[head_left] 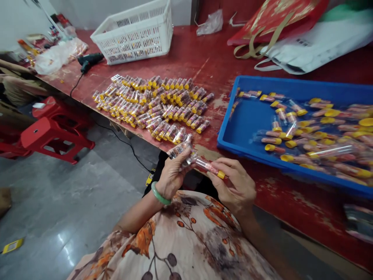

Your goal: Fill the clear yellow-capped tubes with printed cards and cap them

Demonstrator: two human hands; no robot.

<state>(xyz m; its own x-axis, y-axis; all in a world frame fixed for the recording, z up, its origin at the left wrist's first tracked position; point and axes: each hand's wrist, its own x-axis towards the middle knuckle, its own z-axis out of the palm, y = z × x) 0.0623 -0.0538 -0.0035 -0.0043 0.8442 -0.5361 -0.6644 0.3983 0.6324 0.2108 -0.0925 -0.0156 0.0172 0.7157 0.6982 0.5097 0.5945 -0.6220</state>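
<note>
My left hand [174,169], with a green bangle at the wrist, is closed around a bunch of shiny printed clear plastic sleeves [178,149]. My right hand [236,184] pinches the yellow-capped end of a clear plastic tube [207,166] with pinkish contents. The tube's other end meets the sleeves at my left fingers; whether it sits inside one I cannot tell. Just beyond, rows of wrapped yellow-capped tubes [157,103] lie on the red table [215,62]. To the right, a blue tray [250,128] holds many loose tubes, some blurred.
A white plastic basket [136,37] stands at the back, with a dark heat gun [90,60] and its cord beside it. Bags [314,46] lie at the back right. Red stools [55,134] and another person's arm [17,67] are at the left.
</note>
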